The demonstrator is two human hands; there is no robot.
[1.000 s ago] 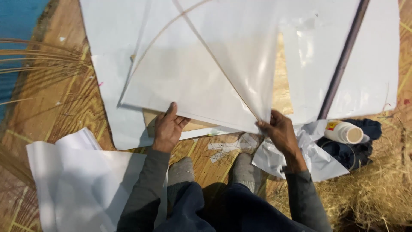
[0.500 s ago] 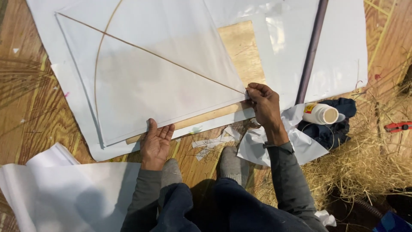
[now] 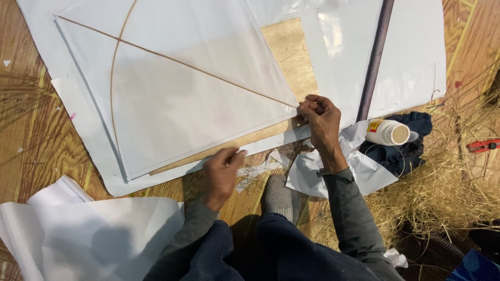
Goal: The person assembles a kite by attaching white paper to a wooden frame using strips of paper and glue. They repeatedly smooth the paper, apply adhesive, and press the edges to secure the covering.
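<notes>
Nearest me, a grey-socked foot [image 3: 281,198] rested on the wooden floor [image 3: 36,145] between my arms, with loose white paper sheets [image 3: 94,234] at my left. My left hand [image 3: 221,174] lay loosely curled, fingers half bent, its fingertips touching the near edge of the stacked white sheets, gripping nothing that I could see. My right hand [image 3: 320,117] was closed in a pinch on the near right corner of the white paper kite [image 3: 177,88], just where the thin straight stick [image 3: 177,61] ended. The kite lay flat on a plywood board [image 3: 289,52] over more white sheets, its curved stick [image 3: 114,78] bowing along the left side. Right of my wrist sat a white bottle [image 3: 388,132] on dark cloth [image 3: 411,145], with straw [image 3: 448,192] beyond.
</notes>
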